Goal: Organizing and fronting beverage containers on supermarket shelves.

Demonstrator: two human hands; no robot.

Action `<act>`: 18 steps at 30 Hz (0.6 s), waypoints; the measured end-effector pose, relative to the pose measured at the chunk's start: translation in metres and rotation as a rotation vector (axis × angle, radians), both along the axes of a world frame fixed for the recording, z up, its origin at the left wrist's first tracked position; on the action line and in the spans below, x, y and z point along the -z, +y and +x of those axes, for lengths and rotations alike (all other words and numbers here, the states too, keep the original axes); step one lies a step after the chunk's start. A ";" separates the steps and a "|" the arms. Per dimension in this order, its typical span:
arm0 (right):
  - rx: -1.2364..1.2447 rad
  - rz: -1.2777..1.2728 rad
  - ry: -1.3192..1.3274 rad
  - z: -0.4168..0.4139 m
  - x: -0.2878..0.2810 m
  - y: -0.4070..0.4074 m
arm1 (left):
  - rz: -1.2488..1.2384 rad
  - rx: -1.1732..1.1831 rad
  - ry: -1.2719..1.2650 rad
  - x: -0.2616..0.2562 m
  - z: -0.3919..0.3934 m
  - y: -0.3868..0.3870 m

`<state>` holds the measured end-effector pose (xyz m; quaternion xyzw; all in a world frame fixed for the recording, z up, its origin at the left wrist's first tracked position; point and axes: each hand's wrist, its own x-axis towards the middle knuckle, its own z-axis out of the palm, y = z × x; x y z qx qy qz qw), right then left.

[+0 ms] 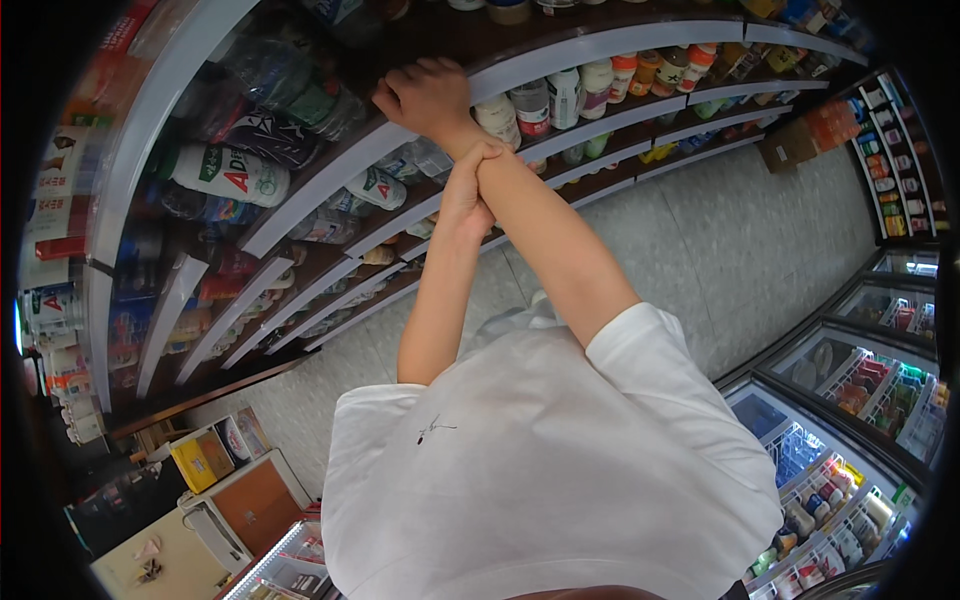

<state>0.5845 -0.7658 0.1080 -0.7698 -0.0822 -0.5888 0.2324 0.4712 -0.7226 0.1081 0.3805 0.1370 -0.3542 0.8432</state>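
My left hand is wrapped around my right wrist, its thumb lying over the top. My right hand is at the edge of a dark store shelf with a pale front strip, its fingers curled in and nothing visible in them. Whether it touches the shelf I cannot tell. Just right of my right hand, on the shelf below, a row of bottles begins with a white bottle and a red-and-white bottle. To the left, a white bottle with a green cap lies tilted among clear plastic bottles.
Curved shelves of drinks run along the left and top. Grey tiled floor lies beyond my arms. A cardboard box stands at the far shelf end. Lit glass-topped coolers line the right, and a table is at lower left.
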 end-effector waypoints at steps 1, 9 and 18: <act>-0.001 -0.001 0.002 0.001 0.000 0.000 | -0.001 -0.001 0.002 0.000 0.000 0.000; 0.025 -0.016 0.012 0.003 -0.001 -0.001 | -0.037 0.008 -0.031 -0.002 0.001 -0.001; 0.014 -0.005 0.000 0.005 0.002 -0.002 | -0.074 0.024 0.013 -0.006 -0.001 -0.001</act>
